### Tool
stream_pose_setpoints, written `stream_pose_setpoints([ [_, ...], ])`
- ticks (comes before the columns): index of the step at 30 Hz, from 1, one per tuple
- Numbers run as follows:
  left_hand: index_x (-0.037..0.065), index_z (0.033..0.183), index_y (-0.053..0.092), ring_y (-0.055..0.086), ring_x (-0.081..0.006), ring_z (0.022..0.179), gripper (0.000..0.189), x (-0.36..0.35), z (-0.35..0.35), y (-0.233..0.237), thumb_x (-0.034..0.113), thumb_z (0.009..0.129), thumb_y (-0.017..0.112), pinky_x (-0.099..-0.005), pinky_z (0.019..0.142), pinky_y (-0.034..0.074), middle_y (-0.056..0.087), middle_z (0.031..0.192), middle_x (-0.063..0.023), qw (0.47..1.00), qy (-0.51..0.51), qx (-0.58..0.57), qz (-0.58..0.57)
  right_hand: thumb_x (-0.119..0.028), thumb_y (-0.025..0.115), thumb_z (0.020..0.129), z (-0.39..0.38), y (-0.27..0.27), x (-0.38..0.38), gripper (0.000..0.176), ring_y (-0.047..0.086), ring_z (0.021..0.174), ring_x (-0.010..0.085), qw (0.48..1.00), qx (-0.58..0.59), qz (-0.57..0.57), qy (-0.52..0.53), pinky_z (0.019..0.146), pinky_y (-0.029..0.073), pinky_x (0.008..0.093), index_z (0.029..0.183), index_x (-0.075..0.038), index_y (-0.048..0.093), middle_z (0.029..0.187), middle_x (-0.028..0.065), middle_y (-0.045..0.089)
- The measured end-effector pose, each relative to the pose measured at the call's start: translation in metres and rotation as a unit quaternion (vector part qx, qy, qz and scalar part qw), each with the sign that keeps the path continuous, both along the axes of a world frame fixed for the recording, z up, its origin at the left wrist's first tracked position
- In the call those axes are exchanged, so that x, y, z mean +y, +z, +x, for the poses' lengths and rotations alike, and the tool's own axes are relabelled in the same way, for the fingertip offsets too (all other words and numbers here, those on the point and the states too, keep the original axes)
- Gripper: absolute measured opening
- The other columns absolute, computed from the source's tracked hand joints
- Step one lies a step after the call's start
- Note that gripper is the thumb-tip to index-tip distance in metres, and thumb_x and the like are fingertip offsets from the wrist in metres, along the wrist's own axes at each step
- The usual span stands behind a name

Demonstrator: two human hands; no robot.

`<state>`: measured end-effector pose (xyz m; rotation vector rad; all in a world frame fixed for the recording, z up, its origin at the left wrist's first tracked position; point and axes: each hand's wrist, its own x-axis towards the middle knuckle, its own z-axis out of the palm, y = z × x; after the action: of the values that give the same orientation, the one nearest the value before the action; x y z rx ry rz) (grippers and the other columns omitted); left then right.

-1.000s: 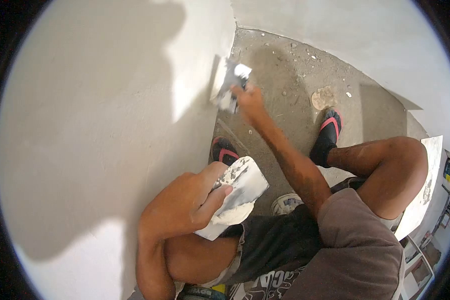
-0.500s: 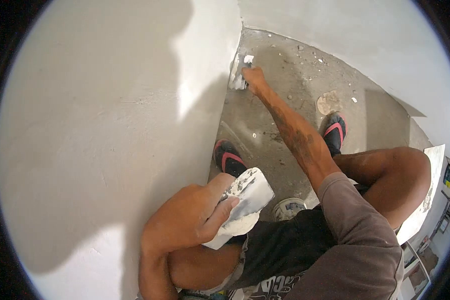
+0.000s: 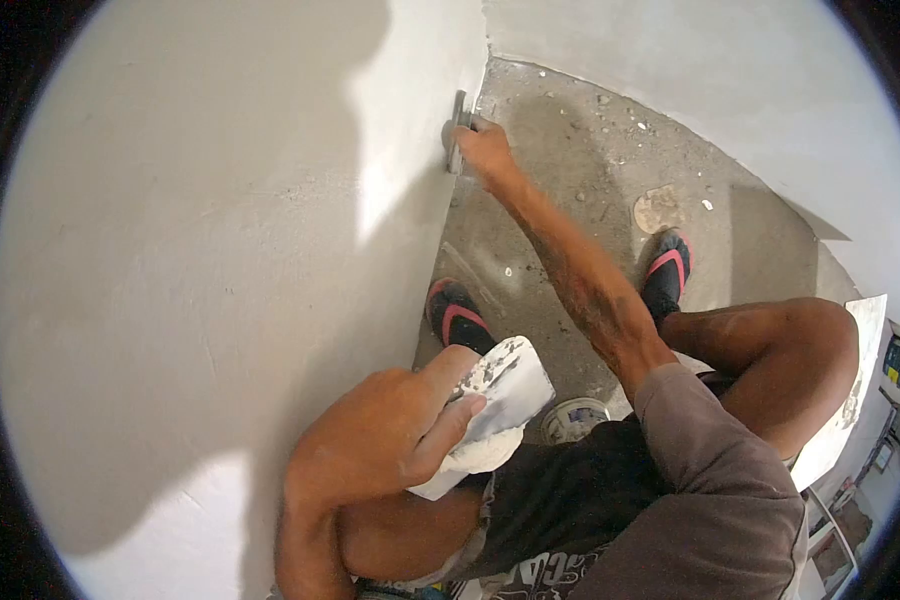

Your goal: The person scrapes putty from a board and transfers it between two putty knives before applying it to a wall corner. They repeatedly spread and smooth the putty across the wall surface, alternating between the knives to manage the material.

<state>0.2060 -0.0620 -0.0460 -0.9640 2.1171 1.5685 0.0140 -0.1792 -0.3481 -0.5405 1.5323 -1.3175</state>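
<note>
In my left hand (image 3: 370, 430), at the lower left over my knee, is a flat putty-smeared plate (image 3: 515, 385), its kind not clear. A thick lump of white putty (image 3: 490, 450) clings to its lower part. My right hand (image 3: 485, 152) reaches far forward, closed around a plastering trowel (image 3: 457, 130). The trowel is seen nearly edge-on, its blade against the lower edge of the left wall (image 3: 220, 280), near the corner; my fingers cover most of its handle.
A gritty concrete floor (image 3: 560, 240) with crumbs lies between two pale walls. My feet in pink-strapped flip-flops (image 3: 460, 315) stand apart on it. A white bucket (image 3: 575, 418) is partly hidden by my shorts. At right are a white board (image 3: 840, 410) and shelf-like clutter.
My right hand has moved slightly left and turned the trowel from showing its broad face to nearly edge-on against the wall. My left hand and its plate have hardly moved.
</note>
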Motion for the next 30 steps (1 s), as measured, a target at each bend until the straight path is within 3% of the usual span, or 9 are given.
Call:
stream_pose_setpoints([
  [2,0.0,0.105,0.05,0.058,-0.0459,0.064,0.024,0.001,0.0,-0.001,0.022,0.095,0.053,-0.0517,0.06,0.042,0.059,0.069,-0.0269,1.0,-0.005,0.002,-0.014,-0.014,0.058,0.084,0.008,0.033,0.012,0.03,0.061,0.078,0.0215,0.999,-0.016,-0.025,0.015,0.068,0.05,0.0347,0.105,0.005,0.064,0.088,0.0116,0.063],
  [5,0.0,0.104,0.05,0.058,-0.0462,0.067,0.023,-0.001,-0.002,0.0,0.021,0.095,0.053,-0.0517,0.062,0.042,0.059,0.071,-0.0275,1.0,0.004,0.001,0.004,-0.014,0.058,0.08,0.035,0.041,0.024,0.047,0.059,0.095,0.0296,0.963,0.236,-0.126,-0.045,0.078,0.049,0.0389,0.12,0.011,0.054,0.113,0.0218,0.058],
  [8,0.0,0.104,0.051,0.058,-0.0464,0.069,0.023,-0.004,-0.006,0.003,0.021,0.095,0.054,-0.0517,0.064,0.042,0.059,0.073,-0.0276,1.0,0.004,-0.012,0.012,-0.007,0.054,0.077,0.048,0.073,0.049,0.056,0.054,0.106,0.0367,0.932,0.281,-0.231,0.003,0.085,0.048,0.0423,0.129,0.01,0.047,0.123,0.0275,0.049],
  [11,0.0,0.102,0.051,0.058,-0.0465,0.069,0.022,-0.003,-0.005,-0.001,0.021,0.095,0.054,-0.0515,0.063,0.042,0.059,0.072,-0.0267,1.0,0.008,-0.005,-0.003,-0.004,0.052,0.075,0.065,0.098,0.074,0.057,0.055,0.098,0.0387,0.88,0.332,-0.337,-0.029,0.086,0.047,0.0441,0.13,0.01,0.046,0.114,0.0274,0.052],
  [14,0.001,0.101,0.05,0.057,-0.0466,0.068,0.022,-0.004,-0.002,-0.002,0.022,0.095,0.055,-0.0512,0.062,0.041,0.058,0.072,-0.0258,1.0,0.012,-0.001,-0.007,-0.004,0.05,0.079,0.062,0.104,0.1,0.046,0.056,0.095,0.0387,0.891,0.259,-0.373,0.024,0.086,0.047,0.0433,0.124,0.007,0.05,0.109,0.027,0.054],
  [17,0.0,0.1,0.05,0.056,-0.0468,0.067,0.022,-0.002,-0.002,0.0,0.021,0.095,0.054,-0.0511,0.061,0.041,0.058,0.071,-0.0257,1.0,0.025,0.005,-0.002,-0.008,0.049,0.084,0.052,0.057,0.11,0.032,0.06,0.087,0.0359,0.961,0.229,-0.146,-0.05,0.08,0.049,0.042,0.113,0.005,0.055,0.099,0.0249,0.06],
  [19,-0.001,0.105,0.053,0.059,-0.0429,0.071,0.026,-0.005,-0.004,0.004,0.024,0.096,0.053,-0.0469,0.065,0.044,0.059,0.077,-0.0245,0.999,0.008,-0.032,0.012,-0.014,0.052,0.088,0.028,0.013,0.093,0.029,0.057,0.064,0.0171,0.993,0.098,0.018,-0.06,0.061,0.048,0.0345,0.107,0.006,0.061,0.071,0.0105,0.06],
  [21,-0.001,0.107,0.055,0.06,-0.0413,0.073,0.029,-0.005,-0.006,0.006,0.026,0.097,0.052,-0.045,0.067,0.045,0.06,0.08,-0.0239,0.999,-0.001,-0.048,0.02,-0.016,0.053,0.087,0.017,-0.033,0.079,0.024,0.052,0.059,0.0133,0.994,0.073,0.006,-0.083,0.054,0.043,0.0346,0.091,0.006,0.062,0.064,0.0045,0.056],
  [30,0.0,0.104,0.053,0.059,-0.044,0.07,0.026,-0.002,-0.001,0.0,0.025,0.096,0.052,-0.0483,0.064,0.043,0.06,0.077,-0.0245,1.0,0.007,-0.013,0.002,-0.017,0.053,0.085,0.027,-0.061,0.049,0.027,0.052,0.063,0.0144,0.998,0.014,0.053,-0.007,0.058,0.043,0.0345,0.095,0.006,0.062,0.067,0.0061,0.056],
])
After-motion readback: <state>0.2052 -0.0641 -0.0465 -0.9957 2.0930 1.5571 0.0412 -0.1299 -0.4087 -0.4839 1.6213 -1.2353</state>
